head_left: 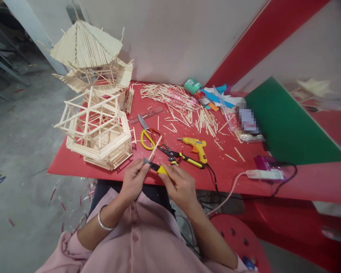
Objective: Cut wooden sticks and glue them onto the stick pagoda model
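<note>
Red worktop (230,176), set against a pale wall (170,38); nearest, both hands at its front edge; left hand (134,180): fingers closed in a pinch at the lower end of a thin wooden stick (155,148), which slants up and rightward; right hand (184,186): fingers curled firmly round the yellow handle of a knife (161,170), its dark blade reaching to the stick's lower end, exact contact too small to tell; just beyond, scissors (144,135), black-and-yellow pliers (191,159) and a yellow glue gun (197,147); hexagonal stick frame (102,151) at left; farther back, a ruler (147,115) and loose sticks (167,98); behind the frame, a roofed stick tower (86,47).
</note>
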